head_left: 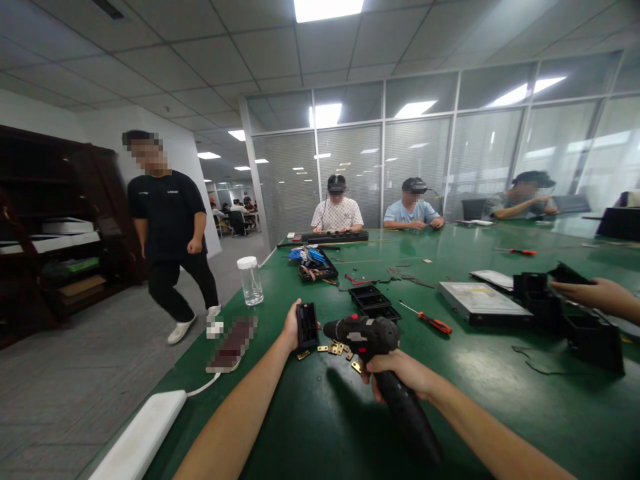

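My left hand (291, 326) grips a small black plastic case (307, 325) by its side, its hollow inside facing up toward me. In my right hand (395, 372) is a black cordless drill (367, 335), held by its handle and pointing left. The drill's nose is close to the right side of the case; whether they touch I cannot tell. Several small brass plates (338, 348) lie on the table just below and between the case and the drill. Behind the drill sit black open trays (373, 301).
A screwdriver (435, 324), a silver disc drive (483, 301) and black housings (595, 337) lie to the right, where another person's hand (595, 293) reaches in. At left are a clear jar (251, 283), a phone (233, 345) and a white power strip (143, 437). A person walks beside the table.
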Available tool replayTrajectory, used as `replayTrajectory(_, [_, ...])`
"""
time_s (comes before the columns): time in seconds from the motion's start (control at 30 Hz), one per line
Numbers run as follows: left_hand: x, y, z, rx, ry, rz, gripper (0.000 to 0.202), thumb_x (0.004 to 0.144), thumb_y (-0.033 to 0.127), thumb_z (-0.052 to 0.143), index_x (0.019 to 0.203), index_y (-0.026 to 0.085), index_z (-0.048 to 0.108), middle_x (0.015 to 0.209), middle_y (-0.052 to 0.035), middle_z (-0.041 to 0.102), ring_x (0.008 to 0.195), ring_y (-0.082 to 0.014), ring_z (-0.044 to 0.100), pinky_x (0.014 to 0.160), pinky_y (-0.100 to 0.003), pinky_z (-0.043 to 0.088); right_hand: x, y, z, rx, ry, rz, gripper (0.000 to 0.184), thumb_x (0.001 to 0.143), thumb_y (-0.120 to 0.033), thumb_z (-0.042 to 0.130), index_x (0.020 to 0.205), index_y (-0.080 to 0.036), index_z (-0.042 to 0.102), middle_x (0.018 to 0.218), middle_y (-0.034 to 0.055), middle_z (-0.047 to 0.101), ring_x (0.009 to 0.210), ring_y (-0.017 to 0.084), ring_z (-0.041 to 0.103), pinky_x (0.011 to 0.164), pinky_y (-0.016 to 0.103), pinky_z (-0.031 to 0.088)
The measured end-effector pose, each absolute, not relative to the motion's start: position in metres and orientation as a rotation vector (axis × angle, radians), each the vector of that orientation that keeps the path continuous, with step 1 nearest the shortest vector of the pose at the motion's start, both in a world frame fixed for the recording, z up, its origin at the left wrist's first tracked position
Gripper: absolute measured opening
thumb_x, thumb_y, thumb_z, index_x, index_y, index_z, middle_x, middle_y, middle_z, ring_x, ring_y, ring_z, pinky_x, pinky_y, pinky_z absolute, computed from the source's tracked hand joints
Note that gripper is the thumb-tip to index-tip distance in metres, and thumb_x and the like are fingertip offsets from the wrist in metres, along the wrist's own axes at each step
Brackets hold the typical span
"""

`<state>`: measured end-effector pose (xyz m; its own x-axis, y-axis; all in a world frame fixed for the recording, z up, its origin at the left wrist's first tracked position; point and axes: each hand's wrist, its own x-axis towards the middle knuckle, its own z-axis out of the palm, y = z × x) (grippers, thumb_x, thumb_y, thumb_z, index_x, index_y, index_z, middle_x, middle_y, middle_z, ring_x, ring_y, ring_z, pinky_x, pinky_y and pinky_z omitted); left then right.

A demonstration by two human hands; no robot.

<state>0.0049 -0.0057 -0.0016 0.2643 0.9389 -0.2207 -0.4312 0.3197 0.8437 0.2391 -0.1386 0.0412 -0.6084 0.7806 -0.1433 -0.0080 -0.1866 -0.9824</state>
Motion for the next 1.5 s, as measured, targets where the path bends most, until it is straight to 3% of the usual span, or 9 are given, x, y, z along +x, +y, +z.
replayTrajectory(1.5, [0.0034,-0.0039,-0.0024,0.758,0.781,1.043,0.047,0.06,0.057,0.034,0.066,0.013,0.05,0.054,-0.0082,0.056,0.053,-0.0223,0.055,0.049,-0.032,0.04,0.242,-0.1369,0.038,-0.855,-1.509,1.892,0.018,0.061,-0.024,0.043,0.072,-0.01,0.046,0.067,0.0045,0.053,0.048,0.014,0.053,0.043,0.024,0.039])
